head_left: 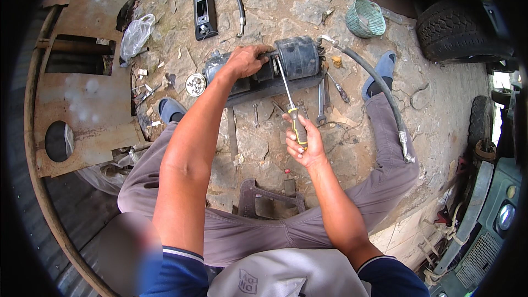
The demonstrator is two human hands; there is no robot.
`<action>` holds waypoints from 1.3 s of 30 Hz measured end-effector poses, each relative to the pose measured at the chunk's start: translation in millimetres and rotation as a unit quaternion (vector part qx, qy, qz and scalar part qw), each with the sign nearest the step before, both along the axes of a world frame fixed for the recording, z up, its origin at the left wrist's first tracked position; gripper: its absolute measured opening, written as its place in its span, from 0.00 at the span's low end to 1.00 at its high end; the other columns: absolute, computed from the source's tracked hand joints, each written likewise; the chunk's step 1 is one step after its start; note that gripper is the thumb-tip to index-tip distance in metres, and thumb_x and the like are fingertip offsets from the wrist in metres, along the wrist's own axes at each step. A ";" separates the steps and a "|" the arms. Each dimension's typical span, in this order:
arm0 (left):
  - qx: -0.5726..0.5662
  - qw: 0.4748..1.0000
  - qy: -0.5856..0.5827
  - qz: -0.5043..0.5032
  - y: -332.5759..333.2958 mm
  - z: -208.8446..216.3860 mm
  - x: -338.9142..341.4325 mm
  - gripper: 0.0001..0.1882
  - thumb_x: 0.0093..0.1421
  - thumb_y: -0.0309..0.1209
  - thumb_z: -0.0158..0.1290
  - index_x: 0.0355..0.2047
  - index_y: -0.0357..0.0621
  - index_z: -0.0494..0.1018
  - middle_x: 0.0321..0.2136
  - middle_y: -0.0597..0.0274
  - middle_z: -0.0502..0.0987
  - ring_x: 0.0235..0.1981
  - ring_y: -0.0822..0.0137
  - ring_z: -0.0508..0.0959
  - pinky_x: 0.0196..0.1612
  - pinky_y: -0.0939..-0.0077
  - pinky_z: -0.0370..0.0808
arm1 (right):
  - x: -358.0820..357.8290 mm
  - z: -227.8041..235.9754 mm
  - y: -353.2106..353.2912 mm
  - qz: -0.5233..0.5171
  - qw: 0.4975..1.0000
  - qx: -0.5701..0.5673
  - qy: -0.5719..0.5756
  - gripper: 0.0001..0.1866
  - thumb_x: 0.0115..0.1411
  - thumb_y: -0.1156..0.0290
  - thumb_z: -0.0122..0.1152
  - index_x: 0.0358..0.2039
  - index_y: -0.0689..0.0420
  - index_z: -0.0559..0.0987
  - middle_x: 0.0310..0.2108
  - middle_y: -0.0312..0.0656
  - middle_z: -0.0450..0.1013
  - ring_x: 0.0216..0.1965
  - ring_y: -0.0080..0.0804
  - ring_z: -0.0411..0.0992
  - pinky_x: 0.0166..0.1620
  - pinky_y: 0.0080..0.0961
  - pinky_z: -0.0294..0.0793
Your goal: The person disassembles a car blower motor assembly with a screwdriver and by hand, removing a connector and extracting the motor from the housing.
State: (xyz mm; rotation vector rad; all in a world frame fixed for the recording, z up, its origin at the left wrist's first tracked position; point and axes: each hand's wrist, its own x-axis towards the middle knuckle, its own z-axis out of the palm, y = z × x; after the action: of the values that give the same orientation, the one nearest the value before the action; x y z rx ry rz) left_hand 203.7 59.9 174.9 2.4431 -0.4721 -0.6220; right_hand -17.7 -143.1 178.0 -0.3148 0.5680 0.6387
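A black twin-drum unit (300,58), dusty and set on a long base, lies on the stone floor in front of me. My left hand (248,61) grips it near the middle, fingers curled at the gap between its two drums; the fingertips are partly hidden. A screwdriver (297,126) with a yellow and black handle is in my right hand (307,142), fingers wrapped around the handle. Its long shank points away from me, and the tip meets the unit in that same gap, just right of my left fingers.
Wrenches (321,104) and another screwdriver (339,89) lie near the unit. A tin of small metal parts (195,84) stands left. A black hose (379,80) curves over my right leg. Farther off are a vent panel (204,11), a short hose (236,0) and a green basket (365,19).
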 end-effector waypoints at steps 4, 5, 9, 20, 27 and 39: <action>0.012 1.000 0.003 -0.003 -0.6 1.3 0.7 0.21 0.62 0.38 0.51 0.56 0.55 0.73 0.47 0.52 0.80 0.51 0.52 0.77 0.57 0.61 0.68 | -0.6 -6.3 0.6 0.003 1.000 -0.014 0.002 0.23 0.69 0.52 0.45 0.54 0.56 0.71 0.21 0.35 0.66 0.09 0.18 0.56 0.10 0.17 0.53; 0.011 1.000 0.005 -0.002 -0.1 1.6 0.7 0.21 0.62 0.38 0.51 0.56 0.55 0.73 0.47 0.52 0.80 0.51 0.52 0.77 0.57 0.61 0.68 | -1.0 -4.8 2.9 0.010 0.996 -0.085 -0.008 0.22 0.69 0.52 0.46 0.53 0.55 0.72 0.21 0.35 0.66 0.09 0.18 0.56 0.11 0.17 0.53; 0.012 1.000 0.013 -0.001 0.5 1.8 0.5 0.20 0.64 0.38 0.52 0.56 0.54 0.72 0.49 0.52 0.78 0.51 0.50 0.77 0.56 0.62 0.71 | -3.5 -4.8 15.1 0.034 0.951 -0.304 -0.047 0.20 0.68 0.54 0.50 0.53 0.53 0.75 0.21 0.36 0.68 0.10 0.18 0.59 0.11 0.17 0.53; 0.009 1.000 0.013 -0.012 0.4 5.5 1.2 0.20 0.64 0.38 0.52 0.56 0.54 0.73 0.48 0.52 0.79 0.51 0.51 0.77 0.56 0.63 0.71 | -5.0 -14.1 17.7 0.032 0.945 -0.321 -0.054 0.19 0.67 0.55 0.51 0.52 0.53 0.77 0.21 0.37 0.69 0.10 0.19 0.60 0.11 0.18 0.54; -0.002 1.000 0.003 -0.006 -0.2 5.4 0.0 0.20 0.63 0.37 0.52 0.55 0.52 0.73 0.48 0.51 0.79 0.51 0.51 0.77 0.55 0.63 0.71 | 2.2 13.0 5.4 0.006 0.993 -0.120 0.005 0.21 0.68 0.54 0.49 0.52 0.57 0.73 0.22 0.36 0.67 0.10 0.20 0.58 0.11 0.18 0.55; -0.008 0.997 -0.072 -0.035 -0.9 -0.7 -10.4 0.19 0.62 0.31 0.49 0.53 0.47 0.74 0.47 0.50 0.78 0.48 0.47 0.76 0.53 0.58 0.72 | 17.0 43.8 1.5 -0.017 0.998 0.026 0.053 0.21 0.70 0.54 0.46 0.51 0.59 0.71 0.21 0.35 0.65 0.08 0.18 0.56 0.09 0.18 0.53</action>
State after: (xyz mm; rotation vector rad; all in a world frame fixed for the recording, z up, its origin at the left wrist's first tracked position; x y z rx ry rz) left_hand 193.4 59.1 174.1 2.4753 -0.6190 -0.4710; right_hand -0.7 -141.6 221.9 -0.2225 0.6546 0.6395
